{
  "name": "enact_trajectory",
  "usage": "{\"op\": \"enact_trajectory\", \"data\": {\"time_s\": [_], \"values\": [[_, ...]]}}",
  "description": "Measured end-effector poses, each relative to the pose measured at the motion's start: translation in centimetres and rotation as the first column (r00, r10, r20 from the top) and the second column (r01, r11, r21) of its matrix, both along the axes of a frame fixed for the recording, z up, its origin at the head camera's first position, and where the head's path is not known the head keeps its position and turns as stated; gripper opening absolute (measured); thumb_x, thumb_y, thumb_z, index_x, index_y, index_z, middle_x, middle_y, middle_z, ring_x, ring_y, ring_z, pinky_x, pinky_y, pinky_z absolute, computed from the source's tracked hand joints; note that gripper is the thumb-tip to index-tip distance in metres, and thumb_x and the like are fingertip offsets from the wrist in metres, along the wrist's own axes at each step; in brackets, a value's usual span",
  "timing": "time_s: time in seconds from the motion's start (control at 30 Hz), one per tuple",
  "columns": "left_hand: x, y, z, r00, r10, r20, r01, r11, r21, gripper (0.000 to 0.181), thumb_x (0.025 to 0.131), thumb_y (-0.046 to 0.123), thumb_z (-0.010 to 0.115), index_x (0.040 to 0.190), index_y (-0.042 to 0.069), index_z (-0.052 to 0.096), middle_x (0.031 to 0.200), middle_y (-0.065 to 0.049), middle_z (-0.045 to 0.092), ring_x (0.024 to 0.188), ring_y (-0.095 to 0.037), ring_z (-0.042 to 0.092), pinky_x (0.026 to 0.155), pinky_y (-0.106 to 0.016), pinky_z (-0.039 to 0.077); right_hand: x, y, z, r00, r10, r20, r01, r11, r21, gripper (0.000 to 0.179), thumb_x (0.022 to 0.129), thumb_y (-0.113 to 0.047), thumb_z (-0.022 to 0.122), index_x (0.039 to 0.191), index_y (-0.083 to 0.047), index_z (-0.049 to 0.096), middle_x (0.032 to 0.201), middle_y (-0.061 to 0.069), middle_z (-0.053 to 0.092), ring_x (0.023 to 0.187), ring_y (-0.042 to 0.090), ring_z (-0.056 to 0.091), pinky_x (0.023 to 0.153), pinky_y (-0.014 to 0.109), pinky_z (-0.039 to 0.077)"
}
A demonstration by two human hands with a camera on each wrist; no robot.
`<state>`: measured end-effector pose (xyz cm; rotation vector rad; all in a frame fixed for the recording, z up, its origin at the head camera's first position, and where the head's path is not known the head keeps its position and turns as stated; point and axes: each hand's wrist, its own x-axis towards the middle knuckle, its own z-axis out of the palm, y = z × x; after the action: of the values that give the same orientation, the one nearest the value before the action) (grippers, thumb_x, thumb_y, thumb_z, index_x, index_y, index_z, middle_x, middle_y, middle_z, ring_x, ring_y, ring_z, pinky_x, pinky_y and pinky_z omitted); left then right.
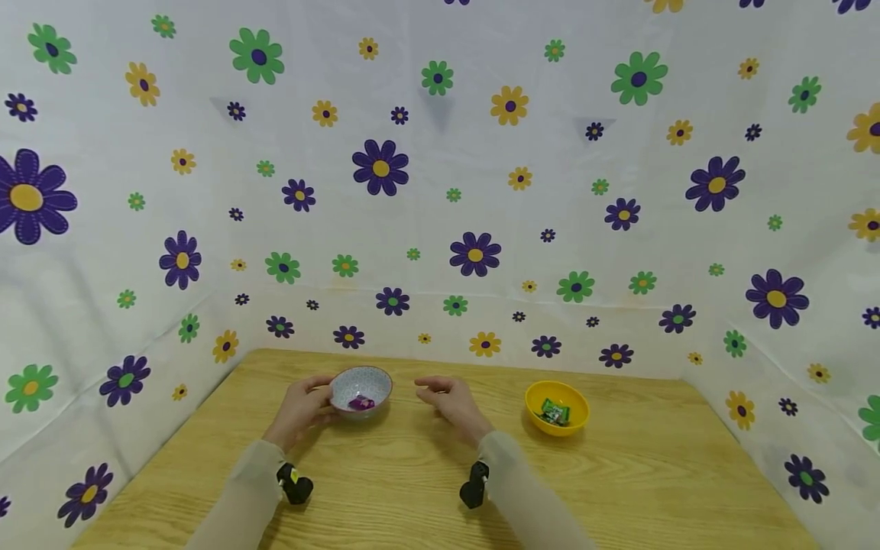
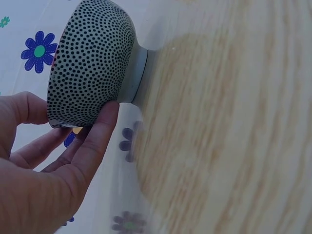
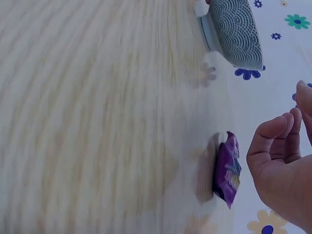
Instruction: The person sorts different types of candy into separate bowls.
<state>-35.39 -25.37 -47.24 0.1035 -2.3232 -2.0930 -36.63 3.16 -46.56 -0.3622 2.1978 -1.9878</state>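
Observation:
My left hand [image 1: 301, 410] grips the side of a dotted ceramic bowl [image 2: 92, 63], thumb near the rim and fingers lower down by the foot. Inside that bowl lies purple-wrapped candy [image 1: 361, 402]. To the bowl's right, my right hand [image 1: 454, 406] hovers above the table, fingers loosely bent and holding nothing. Another purple-wrapped candy [image 3: 227, 170] lies on the table near the right hand, visible in the right wrist view; the hand hides it from the head view.
A yellow bowl [image 1: 577, 416] with green-wrapped candies [image 1: 554, 412] stands to the right of my right hand on the wooden table [image 1: 385, 489]. A white flower-patterned sheet [image 1: 440, 153] surrounds the table at the back and both sides.

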Motion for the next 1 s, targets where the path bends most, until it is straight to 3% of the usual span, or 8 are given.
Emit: {"op": "enact_trajectory", "data": {"time_s": [0.17,0.4,0.57,0.77,1.0], "values": [[0.0,0.0,0.2,1.000,0.001,0.005,-0.001,1.000,-0.006,0.039,0.093,0.009,0.043,0.129,-0.004,0.041,0.124,-0.027,0.044,0.097,-0.029,0.056,0.080,-0.042,0.049,-0.3,1.4,0.2,1.000,-0.014,0.000,0.014,1.000,0.010,0.024,0.083,-0.021,0.066,0.107,-0.016,0.067,0.089,0.013,0.060,0.059,0.016,0.044,0.050,0.024,0.038],[0.0,0.1,0.5,1.000,0.007,0.018,-0.006,1.000,-0.028,0.039,0.093,0.010,0.043,0.130,-0.004,0.041,0.124,-0.027,0.045,0.099,-0.030,0.056,0.078,-0.039,0.050,-0.3,3.7,0.4,0.999,-0.039,-0.001,0.039,0.995,0.092,0.025,0.087,-0.017,0.061,0.111,-0.011,0.065,0.102,0.005,0.059,0.083,0.022,0.051,0.070,0.032,0.046],[0.3,0.1,0.5,1.000,-0.003,0.023,0.004,1.000,-0.027,0.040,0.093,0.010,0.043,0.130,-0.005,0.040,0.125,-0.028,0.044,0.098,-0.031,0.056,0.078,-0.040,0.050,-0.7,4.6,-0.1,0.998,-0.060,0.022,0.055,0.980,0.192,0.024,0.088,-0.014,0.060,0.111,-0.009,0.064,0.106,0.005,0.060,0.085,0.018,0.052,0.077,0.032,0.046],[0.2,0.1,0.2,1.000,-0.010,0.024,0.010,1.000,-0.007,0.040,0.092,0.009,0.043,0.130,-0.005,0.040,0.125,-0.028,0.044,0.098,-0.030,0.056,0.079,-0.040,0.050,-1.3,5.1,-0.8,0.998,-0.036,0.048,0.023,0.969,0.248,0.023,0.086,-0.010,0.060,0.109,-0.008,0.066,0.113,0.007,0.060,0.085,0.018,0.051,0.071,0.028,0.043],[0.0,0.1,0.2,1.000,0.010,0.029,-0.010,1.000,-0.018,0.039,0.092,0.010,0.044,0.129,-0.003,0.042,0.125,-0.027,0.044,0.100,-0.032,0.054,0.079,-0.040,0.050,-1.4,5.0,-0.8,1.000,0.006,0.027,-0.014,0.950,0.311,0.023,0.085,-0.007,0.061,0.107,-0.009,0.068,0.105,0.009,0.059,0.076,0.017,0.046,0.062,0.026,0.040]]}}
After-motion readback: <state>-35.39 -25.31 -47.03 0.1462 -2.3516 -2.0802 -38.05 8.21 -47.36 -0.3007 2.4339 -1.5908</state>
